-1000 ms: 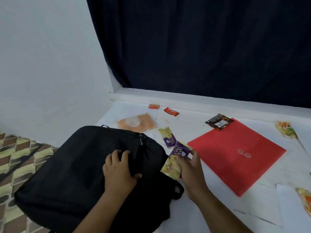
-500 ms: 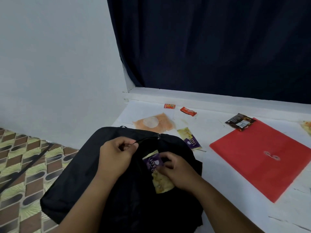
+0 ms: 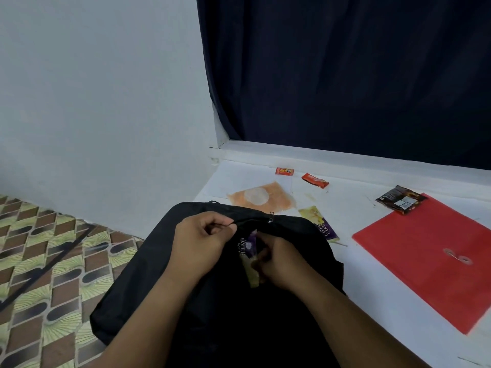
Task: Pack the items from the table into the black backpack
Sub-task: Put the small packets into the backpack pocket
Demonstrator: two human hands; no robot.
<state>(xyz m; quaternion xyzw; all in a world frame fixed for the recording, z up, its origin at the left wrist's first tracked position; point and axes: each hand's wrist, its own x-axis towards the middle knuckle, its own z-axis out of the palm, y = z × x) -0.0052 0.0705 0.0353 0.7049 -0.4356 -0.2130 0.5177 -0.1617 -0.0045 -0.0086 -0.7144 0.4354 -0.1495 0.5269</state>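
on a white table (image 3: 372, 274) by a dark curtain (image 3: 345, 75), left hand (image 3: 202, 245) pinches the black backpack (image 3: 148, 288), right hand (image 3: 279, 261) grips a snack packet (image 3: 248, 251).

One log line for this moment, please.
left hand: holds backpack opening | right hand: pushing snack packet in | second packet, folder: unpacked

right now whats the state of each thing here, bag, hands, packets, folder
black backpack: top zip open, lying on the table edge
left hand: pinches the zip edge, holding it open
right hand: grips the purple packet
purple packet: partway into the opening
second purple packet: flat on the table beside the backpack
red folder: closed, flat
brown packet: lying partly on the folder's corner
orange pouch: flat
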